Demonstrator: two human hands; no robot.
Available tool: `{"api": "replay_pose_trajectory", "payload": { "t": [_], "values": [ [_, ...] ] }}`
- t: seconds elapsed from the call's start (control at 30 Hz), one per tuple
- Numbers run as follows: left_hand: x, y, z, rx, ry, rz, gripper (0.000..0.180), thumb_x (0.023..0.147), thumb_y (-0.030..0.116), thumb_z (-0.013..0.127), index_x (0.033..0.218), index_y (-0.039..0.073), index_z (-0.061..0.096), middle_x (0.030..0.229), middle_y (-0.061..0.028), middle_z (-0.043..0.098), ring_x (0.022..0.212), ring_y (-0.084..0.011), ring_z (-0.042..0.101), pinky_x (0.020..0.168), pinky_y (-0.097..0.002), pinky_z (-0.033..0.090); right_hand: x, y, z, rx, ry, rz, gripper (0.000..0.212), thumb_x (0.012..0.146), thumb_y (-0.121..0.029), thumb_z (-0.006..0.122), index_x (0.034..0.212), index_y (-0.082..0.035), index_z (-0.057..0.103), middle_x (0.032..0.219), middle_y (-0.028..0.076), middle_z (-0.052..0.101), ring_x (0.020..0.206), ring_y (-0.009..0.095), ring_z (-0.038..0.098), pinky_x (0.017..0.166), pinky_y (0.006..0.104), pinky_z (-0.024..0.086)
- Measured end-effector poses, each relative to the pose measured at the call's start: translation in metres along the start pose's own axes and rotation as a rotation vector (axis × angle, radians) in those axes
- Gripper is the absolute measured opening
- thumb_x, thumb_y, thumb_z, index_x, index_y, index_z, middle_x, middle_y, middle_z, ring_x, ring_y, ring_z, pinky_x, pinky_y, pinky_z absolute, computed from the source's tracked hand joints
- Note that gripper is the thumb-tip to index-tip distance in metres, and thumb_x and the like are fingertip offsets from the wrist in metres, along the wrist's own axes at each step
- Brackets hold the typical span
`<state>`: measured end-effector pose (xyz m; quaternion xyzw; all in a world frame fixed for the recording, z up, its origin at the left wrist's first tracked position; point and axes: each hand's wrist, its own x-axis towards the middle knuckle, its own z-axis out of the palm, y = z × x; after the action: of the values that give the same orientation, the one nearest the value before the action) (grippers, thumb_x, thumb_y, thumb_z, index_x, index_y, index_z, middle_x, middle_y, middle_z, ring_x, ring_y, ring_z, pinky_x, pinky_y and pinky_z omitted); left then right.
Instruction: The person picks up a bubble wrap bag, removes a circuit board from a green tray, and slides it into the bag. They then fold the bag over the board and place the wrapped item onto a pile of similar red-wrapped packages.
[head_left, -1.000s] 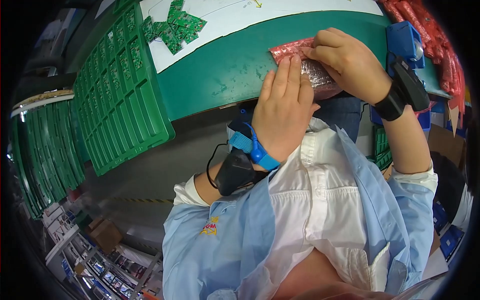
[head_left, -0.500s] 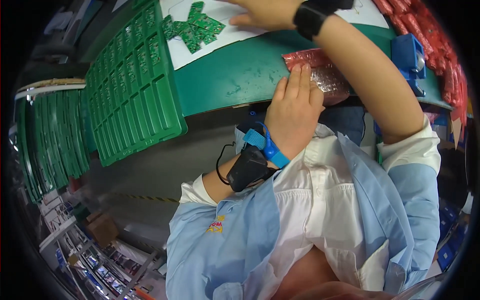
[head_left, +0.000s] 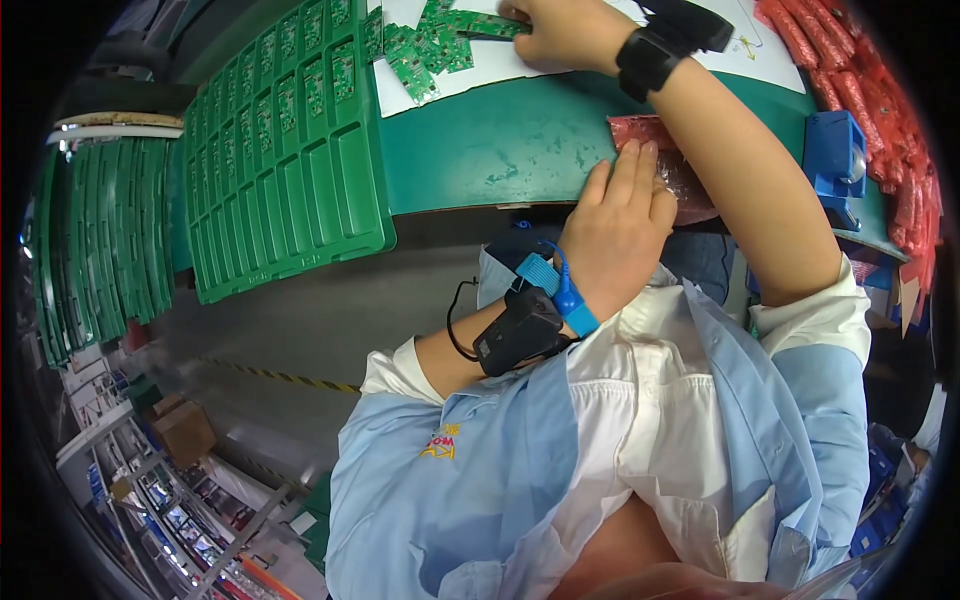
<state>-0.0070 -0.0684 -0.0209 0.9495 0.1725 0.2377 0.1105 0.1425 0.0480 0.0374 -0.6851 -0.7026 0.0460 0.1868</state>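
Note:
My left hand (head_left: 618,222), with a blue strap and a black device on its wrist, lies with fingers stretched out over a red bubble-wrap bag (head_left: 642,129). The bag rests at the front edge of the green table, partly covered by my hand and right forearm. Farther off, my right hand (head_left: 572,36), wearing a black wristband, is closed on the end of a green circuit board (head_left: 484,24). That board extends leftward over a loose pile of green circuit boards (head_left: 410,62) on a white sheet (head_left: 490,72).
A green compartment tray (head_left: 340,185) holding several circuit boards stands left of the pile. More green trays (head_left: 110,240) are stacked farther left. A blue tape dispenser (head_left: 832,155) sits at the right, beside a heap of red bubble-wrap bags (head_left: 900,170).
My right hand has gone from open above the white sheet to holding a circuit board from the pile. My left hand remains on the bag. The whole view has shifted slightly.

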Motion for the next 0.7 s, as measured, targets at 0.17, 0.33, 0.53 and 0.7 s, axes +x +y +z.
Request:
{"api": "replay_pose_trajectory", "payload": {
  "t": [0.17, 0.33, 0.53, 0.7],
  "values": [
    [-0.001, -0.001, 0.003, 0.006, -0.008, 0.016, 0.044, 0.076, 0.025, 0.075, 0.107, -0.001, 0.058, 0.134, -0.0237, 0.054, 0.126, -0.0368, 0.05, 0.103, -0.047, 0.041, -0.035, 0.021, -0.019, 0.287, 0.137, 0.019, 0.022, 0.082, -0.011, 0.061, 0.098, 0.003, 0.068, 0.084, 0.021, 0.07, 0.075, 0.036, 0.068, 0.073, 0.0405, 0.054],
    [-0.002, -0.006, 0.0, -0.002, -0.002, 0.043, 0.029, 0.086, 0.022, 0.058, 0.103, -0.002, 0.059, 0.131, -0.0268, 0.056, 0.126, -0.0367, 0.051, 0.104, -0.0464, 0.038, -0.095, 0.036, -0.048, 0.713, -0.067, 0.237, 0.02, 0.086, -0.012, 0.065, 0.099, 0.003, 0.068, 0.087, 0.016, 0.07, 0.076, 0.027, 0.067, 0.073, 0.0319, 0.052],
    [0.002, -0.001, -0.003, 0.017, -0.034, 0.048, 0.043, 0.08, 0.023, 0.07, 0.112, -0.002, 0.058, 0.134, -0.0245, 0.054, 0.127, -0.0369, 0.05, 0.103, -0.047, 0.04, -0.153, 0.091, -0.032, 0.727, -0.049, 0.215, 0.038, 0.092, -0.003, 0.061, 0.13, -0.006, 0.055, 0.107, 0.004, 0.061, 0.09, 0.008, 0.06, 0.077, 0.0235, 0.048],
    [0.003, 0.0, -0.007, 0.0, -0.073, 0.01, 0.049, 0.078, 0.023, 0.075, 0.117, -0.002, 0.057, 0.136, -0.0239, 0.052, 0.127, -0.0377, 0.049, 0.103, -0.0476, 0.04, -0.164, 0.029, -0.044, 1.029, 0.209, 0.238, 0.051, 0.089, 0.002, 0.06, 0.138, -0.006, 0.048, 0.103, 0.002, 0.057, 0.087, 0.005, 0.057, 0.075, 0.0213, 0.047]
  ]
}}
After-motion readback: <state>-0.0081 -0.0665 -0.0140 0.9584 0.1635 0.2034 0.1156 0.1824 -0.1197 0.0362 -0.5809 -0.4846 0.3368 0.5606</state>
